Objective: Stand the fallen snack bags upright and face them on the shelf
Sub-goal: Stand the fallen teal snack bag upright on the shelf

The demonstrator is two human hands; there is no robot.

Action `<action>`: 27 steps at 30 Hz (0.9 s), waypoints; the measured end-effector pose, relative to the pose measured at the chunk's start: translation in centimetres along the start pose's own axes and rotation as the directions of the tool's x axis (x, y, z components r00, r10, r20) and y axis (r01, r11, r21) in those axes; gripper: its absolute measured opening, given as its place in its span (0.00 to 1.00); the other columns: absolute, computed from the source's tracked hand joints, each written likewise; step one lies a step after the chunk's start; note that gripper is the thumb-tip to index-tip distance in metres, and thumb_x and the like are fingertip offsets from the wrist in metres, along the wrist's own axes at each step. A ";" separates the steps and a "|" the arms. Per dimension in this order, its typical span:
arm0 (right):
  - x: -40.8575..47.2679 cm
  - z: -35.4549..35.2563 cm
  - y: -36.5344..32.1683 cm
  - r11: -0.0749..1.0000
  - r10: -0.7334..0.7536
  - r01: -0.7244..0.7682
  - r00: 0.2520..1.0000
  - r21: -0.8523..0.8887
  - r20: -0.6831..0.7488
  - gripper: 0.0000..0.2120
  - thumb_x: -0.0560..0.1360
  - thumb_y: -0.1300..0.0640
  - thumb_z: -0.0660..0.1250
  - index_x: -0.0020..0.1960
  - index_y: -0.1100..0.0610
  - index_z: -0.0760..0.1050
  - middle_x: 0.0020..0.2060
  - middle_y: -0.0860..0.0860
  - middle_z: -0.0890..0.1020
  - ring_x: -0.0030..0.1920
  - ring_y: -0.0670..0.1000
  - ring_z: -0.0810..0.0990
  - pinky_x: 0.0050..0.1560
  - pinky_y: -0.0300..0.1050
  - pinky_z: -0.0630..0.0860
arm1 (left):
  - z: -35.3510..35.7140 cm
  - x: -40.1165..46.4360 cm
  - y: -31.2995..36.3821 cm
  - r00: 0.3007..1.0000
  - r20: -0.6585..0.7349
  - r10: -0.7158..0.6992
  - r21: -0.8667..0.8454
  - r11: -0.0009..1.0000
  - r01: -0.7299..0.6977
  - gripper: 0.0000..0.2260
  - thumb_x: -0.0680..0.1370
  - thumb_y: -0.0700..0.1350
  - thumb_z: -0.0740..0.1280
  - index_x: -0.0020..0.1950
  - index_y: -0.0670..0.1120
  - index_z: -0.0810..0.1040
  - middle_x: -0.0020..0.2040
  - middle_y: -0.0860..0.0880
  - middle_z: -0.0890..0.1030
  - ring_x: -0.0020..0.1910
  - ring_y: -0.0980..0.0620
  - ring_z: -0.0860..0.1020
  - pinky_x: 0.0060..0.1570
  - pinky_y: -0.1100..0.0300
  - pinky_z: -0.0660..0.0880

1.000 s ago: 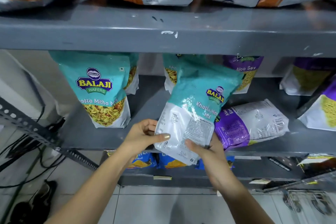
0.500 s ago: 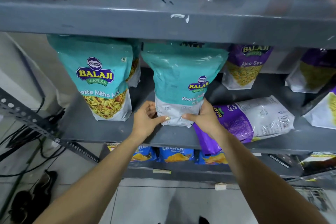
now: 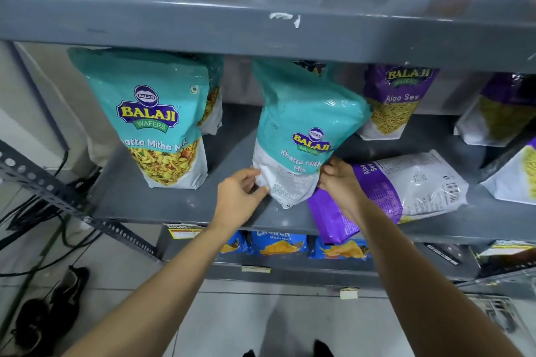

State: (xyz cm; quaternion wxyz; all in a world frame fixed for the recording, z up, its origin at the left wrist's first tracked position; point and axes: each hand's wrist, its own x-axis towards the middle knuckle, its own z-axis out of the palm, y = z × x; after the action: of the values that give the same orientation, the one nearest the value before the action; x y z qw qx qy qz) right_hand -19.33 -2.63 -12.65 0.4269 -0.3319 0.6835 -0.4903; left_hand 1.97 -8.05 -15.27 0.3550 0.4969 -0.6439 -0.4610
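A teal Khatta Mitha Mix bag [image 3: 301, 124] stands on the grey shelf [image 3: 185, 206], its back side towards me, tilted slightly. My left hand [image 3: 240, 197] pinches its lower left corner and my right hand [image 3: 339, 180] grips its lower right edge. To its right a purple Aloo Sev bag [image 3: 406, 185] lies flat on its side, its purple end hanging over the shelf's front edge. Another teal bag [image 3: 153, 116] stands upright and front-facing at the left. An upright Aloo Sev bag [image 3: 397, 101] stands behind at the back.
More purple bags [image 3: 504, 107] stand at the far right. The upper shelf [image 3: 261, 14] hangs low over the bag tops, with orange packs on it. Blue chip packets [image 3: 278, 243] sit on the shelf below. Cables and dark shoes [image 3: 46, 310] lie on the floor, left.
The teal bag went from being held tilted in front of the shelf to standing on it. Both hands followed it in and now hold its bottom corners.
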 end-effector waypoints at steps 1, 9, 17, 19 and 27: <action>0.2 0.0 0.0 1.000 -0.010 0.010 1.000 -0.016 -0.002 0.20 0.76 0.74 0.64 0.65 0.61 0.75 0.55 0.62 0.85 0.58 0.55 0.85 0.59 0.52 0.82 | -0.1 0.0 -0.1 0.997 0.072 0.028 0.028 0.999 -0.030 0.27 0.67 0.41 0.80 0.65 0.42 0.79 0.60 0.59 0.77 0.63 0.59 0.76 0.68 0.57 0.72; 0.5 0.8 0.4 0.999 -0.050 0.052 0.985 -0.008 0.167 0.41 0.71 0.73 0.73 0.78 0.59 0.60 0.68 0.59 0.77 0.60 0.54 0.81 0.52 0.35 0.81 | 0.8 0.8 0.7 0.950 0.306 -0.063 0.091 0.995 0.037 0.46 0.57 0.47 0.82 0.69 0.54 0.60 0.62 0.54 0.72 0.60 0.63 0.73 0.52 0.67 0.73; 1.1 0.4 -0.4 0.961 -0.056 0.088 0.990 -0.262 0.129 0.48 0.61 0.63 0.83 0.75 0.57 0.62 0.64 0.56 0.77 0.61 0.55 0.79 0.61 0.50 0.78 | -0.1 3.2 1.6 0.976 0.138 -0.166 0.161 0.976 0.143 0.18 0.65 0.44 0.63 0.55 0.49 0.74 0.59 0.47 0.75 0.53 0.47 0.76 0.48 0.53 0.73; 1.8 0.2 -0.9 0.960 -0.061 0.105 0.983 -0.260 0.174 0.47 0.60 0.62 0.84 0.72 0.55 0.64 0.67 0.52 0.77 0.66 0.52 0.76 0.69 0.52 0.73 | 0.0 3.8 2.2 0.983 0.084 -0.165 0.151 0.977 0.151 0.17 0.68 0.43 0.61 0.56 0.44 0.78 0.55 0.46 0.81 0.52 0.46 0.79 0.43 0.58 0.72; 2.5 0.2 -3.2 0.986 -0.080 0.123 0.942 -0.115 0.326 0.29 0.62 0.64 0.83 0.61 0.53 0.79 0.55 0.49 0.87 0.59 0.49 0.84 0.56 0.44 0.82 | -1.6 4.5 4.4 0.924 0.380 -0.033 -0.276 0.950 0.148 0.35 0.59 0.39 0.81 0.65 0.45 0.76 0.58 0.48 0.85 0.58 0.48 0.83 0.53 0.54 0.81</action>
State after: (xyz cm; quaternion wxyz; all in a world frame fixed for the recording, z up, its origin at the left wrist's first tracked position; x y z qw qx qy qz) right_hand -20.05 -5.82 -10.29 0.4831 -0.4697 0.6183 -0.4045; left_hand 0.95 -12.49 -10.61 0.2765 0.3707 -0.5979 -0.6547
